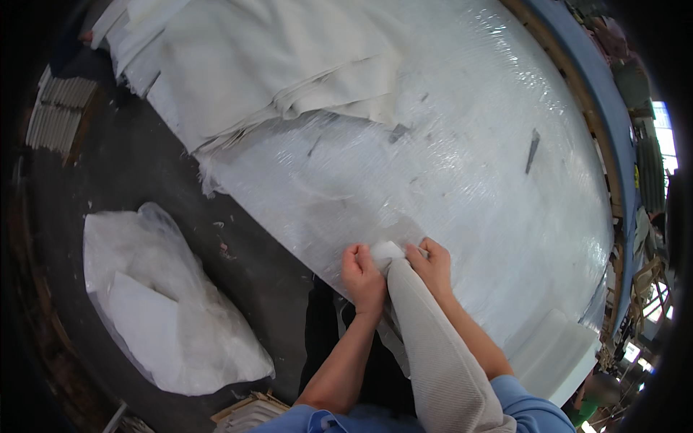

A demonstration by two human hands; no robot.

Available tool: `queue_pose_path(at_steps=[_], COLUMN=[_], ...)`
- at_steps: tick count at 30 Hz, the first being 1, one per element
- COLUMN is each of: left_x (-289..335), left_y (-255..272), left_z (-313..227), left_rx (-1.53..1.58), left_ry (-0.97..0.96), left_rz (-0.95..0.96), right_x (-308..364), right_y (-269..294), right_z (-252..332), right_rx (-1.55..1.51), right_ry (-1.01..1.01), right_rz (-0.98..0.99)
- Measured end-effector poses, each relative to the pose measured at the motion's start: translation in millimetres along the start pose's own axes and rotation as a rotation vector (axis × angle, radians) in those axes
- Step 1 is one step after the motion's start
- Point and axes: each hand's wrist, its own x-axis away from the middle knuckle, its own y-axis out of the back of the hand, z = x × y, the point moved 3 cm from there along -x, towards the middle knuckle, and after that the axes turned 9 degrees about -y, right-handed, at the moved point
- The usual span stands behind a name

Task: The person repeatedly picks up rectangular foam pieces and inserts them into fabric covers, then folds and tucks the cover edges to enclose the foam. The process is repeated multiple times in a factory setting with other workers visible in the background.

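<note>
A long pale beige fabric cover [437,346] runs from my body up to the table edge, with a white padded end [388,250] showing at its top. My left hand [362,278] is closed on the left side of that end, fingers curled in. On the other side my right hand [431,265] pinches the fabric's edge between thumb and fingers. Both hands are over the near edge of a table wrapped in clear plastic film [498,216]. What fills the lower part of the cover cannot be seen.
Folded cream fabric pieces [267,65] are heaped at the table's far left. A clear plastic bag of white material [166,310] lies on the grey floor to the left. White foam-like sheets [556,353] rest at the table's right corner. A blue padded edge [588,65] curves along the far right.
</note>
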Motion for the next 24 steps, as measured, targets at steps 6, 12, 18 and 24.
queue_pose_path(at_steps=[6,12,18,24], left_x=[-19.2,-15.3,-6.0,-17.9], left_y=[-24.0,-25.4,-37.4,-43.6], left_z=[-0.4,3.0,-19.4,-3.1], left_rx=[-0.031,-0.009,0.030,-0.059], left_ry=[0.014,0.030,-0.103,-0.137], left_rz=[0.089,0.066,0.044,0.090], right_x=[0.2,-19.6,-2.7,-19.5], right_y=[8.8,6.1,23.5,21.7], right_z=[-8.2,7.7,-27.1,-7.9], right_rx=[-0.090,-0.039,0.001,-0.004], right_ry=[-0.014,0.053,0.022,0.066], right_rz=[-0.066,-0.017,-0.130,-0.153])
